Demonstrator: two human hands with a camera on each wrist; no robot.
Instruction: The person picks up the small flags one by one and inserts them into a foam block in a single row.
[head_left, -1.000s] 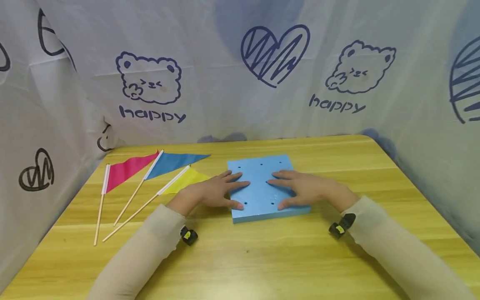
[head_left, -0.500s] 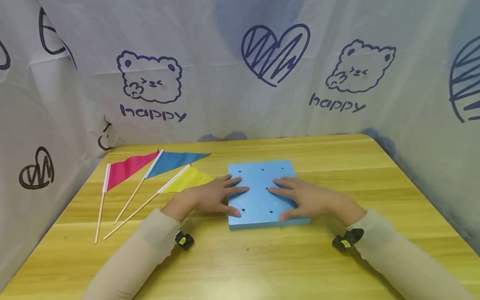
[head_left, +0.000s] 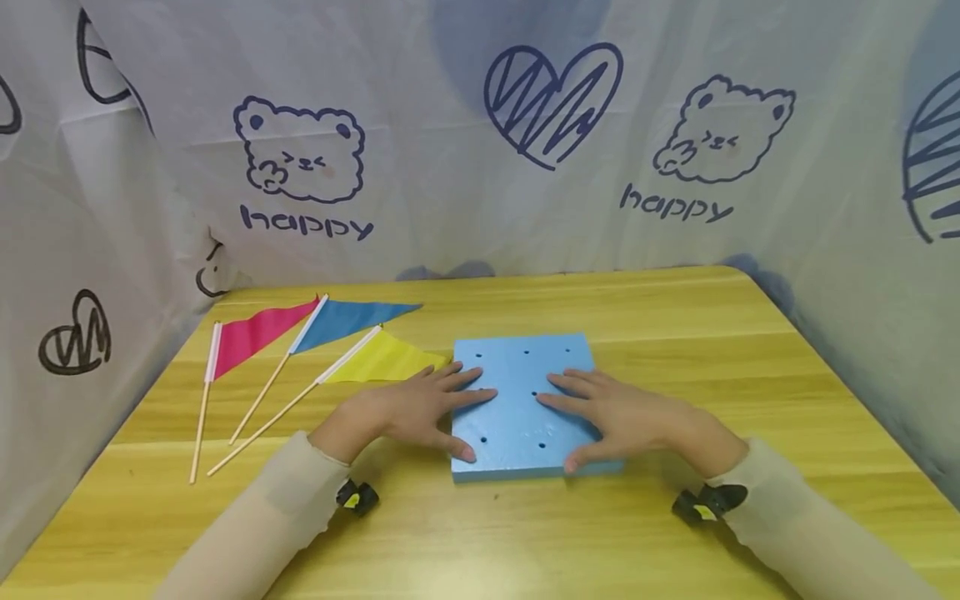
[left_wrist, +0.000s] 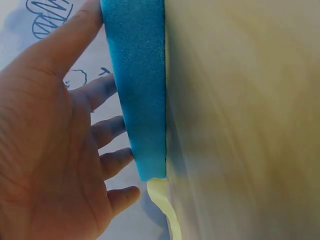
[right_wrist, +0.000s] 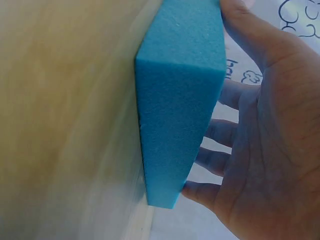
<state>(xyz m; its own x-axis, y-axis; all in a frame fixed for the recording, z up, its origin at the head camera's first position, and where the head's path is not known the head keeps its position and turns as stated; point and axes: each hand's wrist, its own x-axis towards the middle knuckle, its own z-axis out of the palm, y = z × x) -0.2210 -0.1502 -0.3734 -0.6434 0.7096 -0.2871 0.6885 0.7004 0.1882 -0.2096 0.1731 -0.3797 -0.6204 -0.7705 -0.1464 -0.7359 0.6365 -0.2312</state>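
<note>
**Both hands flat on the blue foam block, sliding it on the table**

Step in hand, as I judge it: positioning the blue foam block (head_left: 525, 404) on the wooden table (head_left: 675, 333), near the front edge. Left hand (head_left: 408, 408) and right hand (head_left: 626, 414) lie palm-down on the block's top, fingers straight and spread, pressing rather than gripping; nothing is pinched or curled round. Each thumb runs down to the block's near edge. The wrist views agree: fingers laid flat against the top face, thumb at the near corner.

Next move, by my reading: the block wants to sit square and steady, so the hands need only lift clear without dragging it. The flags lie just beyond the left hand's little-finger side.

The block: a thick square slab of sky-blue foam, grainy surface, crisp edges, lying flat on the table. Small dark holes dot its top, several showing between and beyond the fingertips.

To the left: yellow flag (head_left: 386, 358), its tip touching or very near the block's far left corner; blue flag (head_left: 352, 319); pink flag (head_left: 258, 333). All lie flat on thin sticks.
</note>
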